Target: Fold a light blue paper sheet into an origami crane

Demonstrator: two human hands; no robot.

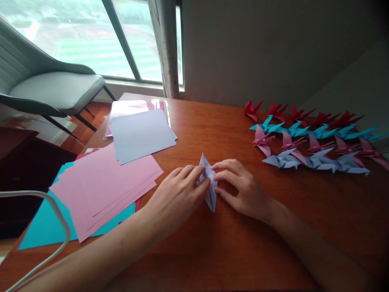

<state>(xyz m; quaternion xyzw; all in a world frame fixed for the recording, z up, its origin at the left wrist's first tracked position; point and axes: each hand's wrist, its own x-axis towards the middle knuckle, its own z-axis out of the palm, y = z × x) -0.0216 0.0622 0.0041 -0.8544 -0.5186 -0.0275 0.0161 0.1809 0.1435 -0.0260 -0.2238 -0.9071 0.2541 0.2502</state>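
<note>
A half-folded lavender paper piece, long and pointed at both ends, lies on the wooden table between my hands. My left hand pinches its left edge with thumb and fingertips. My right hand presses and pinches its right side, fingers curled onto the paper. Both hands are closed on the same piece.
Stacks of flat sheets lie to the left: lavender, pink, teal. Rows of finished paper cranes sit at the right: red, teal, pink, lavender. A grey chair stands by the window. A white cable runs along the left edge.
</note>
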